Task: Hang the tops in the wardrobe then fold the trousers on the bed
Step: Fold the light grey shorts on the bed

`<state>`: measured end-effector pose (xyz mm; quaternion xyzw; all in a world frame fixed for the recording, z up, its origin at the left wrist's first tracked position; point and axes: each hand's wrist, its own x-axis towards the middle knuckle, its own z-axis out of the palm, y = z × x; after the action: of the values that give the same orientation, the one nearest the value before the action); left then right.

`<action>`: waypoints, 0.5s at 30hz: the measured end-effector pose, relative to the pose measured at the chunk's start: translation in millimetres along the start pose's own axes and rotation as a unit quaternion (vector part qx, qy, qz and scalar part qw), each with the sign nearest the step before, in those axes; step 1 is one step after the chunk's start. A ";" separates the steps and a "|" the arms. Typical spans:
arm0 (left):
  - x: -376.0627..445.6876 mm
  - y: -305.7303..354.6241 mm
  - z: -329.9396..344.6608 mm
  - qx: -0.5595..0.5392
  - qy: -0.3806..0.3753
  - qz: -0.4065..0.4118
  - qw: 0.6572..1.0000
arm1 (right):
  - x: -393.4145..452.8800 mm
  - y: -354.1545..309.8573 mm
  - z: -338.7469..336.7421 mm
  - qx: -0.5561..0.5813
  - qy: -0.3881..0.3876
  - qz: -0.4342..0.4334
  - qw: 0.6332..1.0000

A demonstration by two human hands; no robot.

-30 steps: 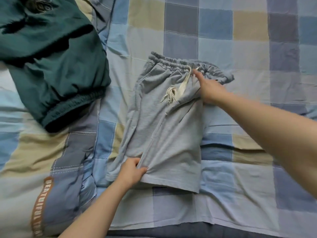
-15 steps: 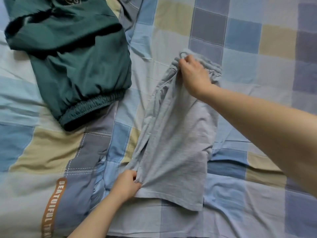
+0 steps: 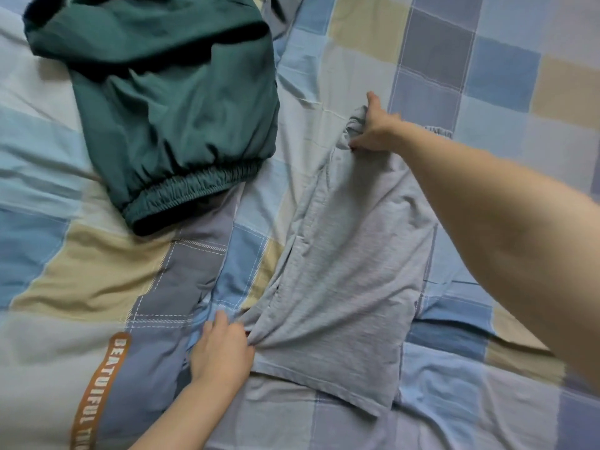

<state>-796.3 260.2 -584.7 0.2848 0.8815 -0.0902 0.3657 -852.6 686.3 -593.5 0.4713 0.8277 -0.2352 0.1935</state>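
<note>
Shorts [image 3: 350, 264] folded narrower, right hand [image 3: 376, 128] shifted left, left hand [image 3: 224, 349] unmoved

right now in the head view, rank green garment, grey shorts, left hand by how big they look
1. green garment, partly cut off at the top edge
2. grey shorts, folded, somewhat smaller
3. left hand, clearly smallest, though nearest the camera

One head-worn wide-angle camera looks steeply down, close over the blue-and-beige checked quilted bed [image 3: 438, 43], forearms entering from below.
</note>
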 end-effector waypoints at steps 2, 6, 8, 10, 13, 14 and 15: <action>4.5 5.0 1.5 -0.080 0.080 0.074 0.991 | 6.6 0.7 2.7 0.004 -0.031 0.012 0.999; 15.2 8.1 -2.4 -0.222 0.025 0.089 0.971 | 10.2 3.9 -0.5 0.034 -0.040 0.002 0.999; 21.9 7.0 -5.5 -0.286 0.036 0.027 0.957 | 16.4 0.4 -11.7 0.088 0.038 0.001 0.995; 30.2 2.4 -9.0 -0.335 0.074 -0.020 0.939 | 23.6 -13.4 -21.4 0.134 0.140 0.009 0.981; 40.5 -0.8 -5.4 -0.342 0.081 -0.037 0.935 | 19.8 -31.9 -23.3 0.140 0.176 -0.024 0.974; 41.7 -1.9 -4.3 -0.339 0.078 -0.046 0.936 | 13.0 -35.0 -19.0 0.128 0.170 -0.039 0.976; 41.9 -2.7 -2.9 -0.338 0.074 -0.053 0.937 | 2.0 -34.1 -11.1 0.121 0.172 -0.055 0.976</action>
<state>-823.4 277.3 -611.9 0.1030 0.8985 0.2147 0.3688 -884.4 678.9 -578.5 0.4783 0.8387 -0.2593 -0.0235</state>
